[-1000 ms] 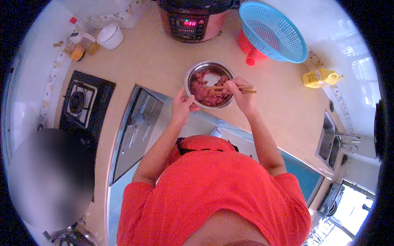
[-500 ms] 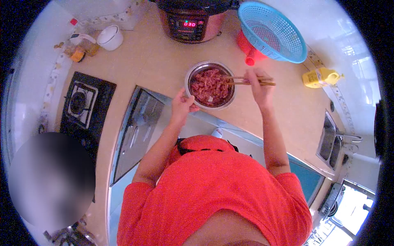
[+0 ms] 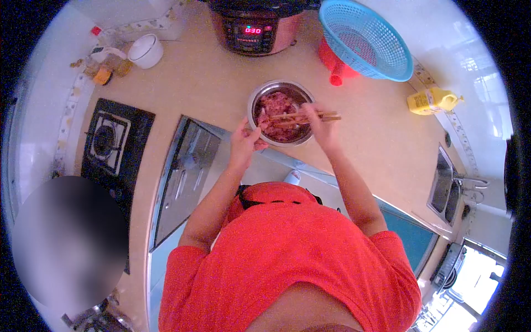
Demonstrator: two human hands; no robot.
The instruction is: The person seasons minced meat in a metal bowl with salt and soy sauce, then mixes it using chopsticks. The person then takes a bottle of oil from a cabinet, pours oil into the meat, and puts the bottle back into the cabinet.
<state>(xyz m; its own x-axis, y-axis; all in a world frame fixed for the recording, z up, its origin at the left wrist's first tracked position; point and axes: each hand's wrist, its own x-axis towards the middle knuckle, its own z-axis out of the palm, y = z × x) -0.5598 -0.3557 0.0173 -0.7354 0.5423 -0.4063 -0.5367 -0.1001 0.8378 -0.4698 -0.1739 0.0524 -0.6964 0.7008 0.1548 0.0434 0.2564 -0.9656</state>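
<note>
A steel bowl point(image 3: 253, 102) stands near the counter's front edge with red raw meat point(image 3: 278, 103) in it. My left hand point(image 3: 244, 145) grips the bowl's lower left rim, thumb at the rim and fingers beneath. My right hand point(image 3: 322, 128) is closed around wooden chopsticks point(image 3: 331, 115) at the bowl's right side. The chopsticks lie nearly level across the bowl, their tips in the meat.
Beyond the bowl is a cooker point(image 3: 257, 33). A blue basket point(image 3: 365, 39) rests over a red container point(image 3: 333, 61). A yellow bottle point(image 3: 428, 102) and sink point(image 3: 444, 185) are right; a stove point(image 3: 113, 144), white bowl point(image 3: 146, 51) and jars point(image 3: 103, 73) are left.
My right hand swung right with the chopsticks, then back left to the bowl. The meat has shifted, and the white patch seen on it at first no longer shows. My left hand stays at the rim.
</note>
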